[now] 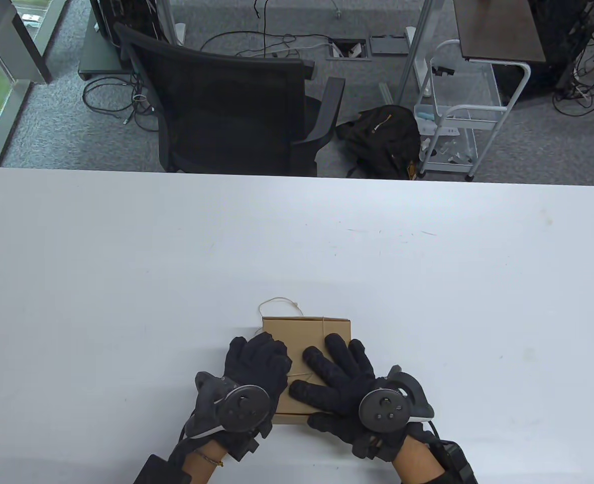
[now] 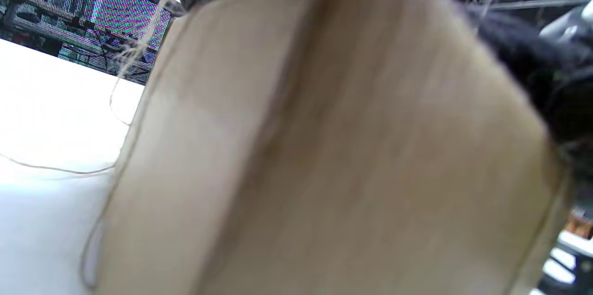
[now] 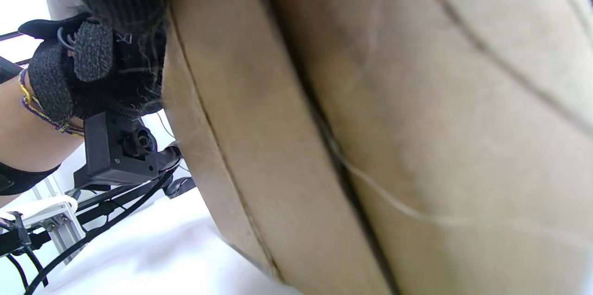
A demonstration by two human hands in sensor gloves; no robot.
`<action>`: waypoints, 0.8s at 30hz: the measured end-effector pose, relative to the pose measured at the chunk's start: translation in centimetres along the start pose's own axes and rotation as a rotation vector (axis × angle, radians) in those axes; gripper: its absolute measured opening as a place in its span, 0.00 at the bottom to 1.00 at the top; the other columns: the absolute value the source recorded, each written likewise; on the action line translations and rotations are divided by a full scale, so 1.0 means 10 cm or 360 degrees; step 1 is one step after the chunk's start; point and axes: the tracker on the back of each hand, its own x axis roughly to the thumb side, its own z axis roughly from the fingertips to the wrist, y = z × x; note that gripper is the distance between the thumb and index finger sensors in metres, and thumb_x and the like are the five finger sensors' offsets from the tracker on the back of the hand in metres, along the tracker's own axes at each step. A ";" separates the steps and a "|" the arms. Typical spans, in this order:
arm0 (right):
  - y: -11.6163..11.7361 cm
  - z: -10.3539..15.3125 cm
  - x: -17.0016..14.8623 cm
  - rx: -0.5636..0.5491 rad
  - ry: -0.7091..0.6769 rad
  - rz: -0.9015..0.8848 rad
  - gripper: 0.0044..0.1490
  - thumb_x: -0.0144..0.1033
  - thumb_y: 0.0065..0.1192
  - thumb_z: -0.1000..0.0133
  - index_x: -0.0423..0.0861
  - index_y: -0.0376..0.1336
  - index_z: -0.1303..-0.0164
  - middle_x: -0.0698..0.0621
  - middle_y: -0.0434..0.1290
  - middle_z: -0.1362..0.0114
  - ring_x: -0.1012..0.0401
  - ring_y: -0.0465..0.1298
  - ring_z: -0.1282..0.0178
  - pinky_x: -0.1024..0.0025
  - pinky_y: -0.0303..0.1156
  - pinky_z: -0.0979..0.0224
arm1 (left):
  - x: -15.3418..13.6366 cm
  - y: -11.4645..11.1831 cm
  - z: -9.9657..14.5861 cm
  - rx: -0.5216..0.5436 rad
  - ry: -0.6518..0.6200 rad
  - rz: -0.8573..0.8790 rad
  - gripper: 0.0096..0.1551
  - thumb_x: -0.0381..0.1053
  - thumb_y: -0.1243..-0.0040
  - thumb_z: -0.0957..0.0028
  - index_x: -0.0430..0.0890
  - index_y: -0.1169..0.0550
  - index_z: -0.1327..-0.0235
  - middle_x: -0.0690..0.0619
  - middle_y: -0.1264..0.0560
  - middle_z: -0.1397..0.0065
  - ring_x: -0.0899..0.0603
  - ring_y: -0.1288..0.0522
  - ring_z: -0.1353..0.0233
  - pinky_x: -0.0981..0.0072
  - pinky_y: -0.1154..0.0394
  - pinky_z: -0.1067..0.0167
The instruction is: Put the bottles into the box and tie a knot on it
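Note:
A closed brown cardboard box [image 1: 335, 328] lies near the table's front edge, with thin twine [image 1: 279, 301] wrapped around it. One loop of twine trails onto the table behind the box. My left hand [image 1: 259, 355] curls over the box's left end and grips it, and twine passes under its fingers. My right hand [image 1: 335, 363] lies flat on the lid with fingers spread and straight, thumb at the near side. In the left wrist view the box [image 2: 347, 147] fills the frame, with twine [image 2: 134, 49] hanging beside it. The right wrist view shows the box [image 3: 417, 100], a twine strand [image 3: 403, 209] and the left glove [image 3: 92, 49]. No bottles are visible.
The white table [image 1: 125, 277] spreads wide on every side of the box. Beyond its far edge stand a black office chair [image 1: 226, 101], a black bag [image 1: 382, 136] and a white wire cart [image 1: 458, 126] on the carpet.

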 end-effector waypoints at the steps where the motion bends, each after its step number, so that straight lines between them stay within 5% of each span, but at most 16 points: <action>1: 0.00 0.00 0.00 -0.0002 0.0007 -0.0001 0.40 0.57 0.56 0.47 0.57 0.62 0.22 0.39 0.48 0.12 0.33 0.37 0.19 0.26 0.30 0.29 | 0.00 0.01 0.00 -0.0006 -0.0010 0.0028 0.25 0.47 0.42 0.46 0.44 0.26 0.36 0.38 0.24 0.23 0.25 0.32 0.20 0.14 0.44 0.31; 7: -0.01 -0.04 0.06 -0.0028 0.0061 0.0124 0.42 0.58 0.55 0.47 0.55 0.60 0.21 0.42 0.52 0.12 0.33 0.41 0.18 0.26 0.33 0.28 | -0.04 0.04 0.02 0.0099 0.0030 0.0098 0.25 0.46 0.39 0.47 0.45 0.27 0.36 0.47 0.16 0.38 0.34 0.24 0.25 0.15 0.42 0.32; 12: -0.02 -0.03 0.06 -0.0056 0.0085 0.0158 0.44 0.60 0.55 0.47 0.52 0.60 0.20 0.44 0.54 0.13 0.34 0.44 0.18 0.27 0.36 0.27 | -0.10 0.05 0.03 0.0139 0.0018 0.0338 0.35 0.45 0.37 0.46 0.43 0.33 0.24 0.49 0.17 0.37 0.34 0.25 0.26 0.15 0.44 0.32; 16: -0.02 -0.04 0.06 -0.0068 0.0118 0.0184 0.47 0.60 0.54 0.46 0.48 0.58 0.19 0.46 0.54 0.13 0.35 0.45 0.18 0.27 0.37 0.27 | -0.15 0.08 0.04 0.0074 -0.0009 0.0481 0.35 0.45 0.36 0.47 0.42 0.30 0.24 0.48 0.16 0.36 0.33 0.26 0.25 0.12 0.47 0.33; 24: -0.01 0.00 0.03 -0.0136 0.0065 0.0090 0.44 0.57 0.56 0.46 0.53 0.55 0.19 0.41 0.53 0.13 0.33 0.44 0.19 0.25 0.36 0.28 | -0.11 0.04 0.06 0.0038 -0.0013 0.0228 0.34 0.47 0.32 0.48 0.46 0.24 0.26 0.47 0.19 0.27 0.32 0.30 0.21 0.12 0.48 0.33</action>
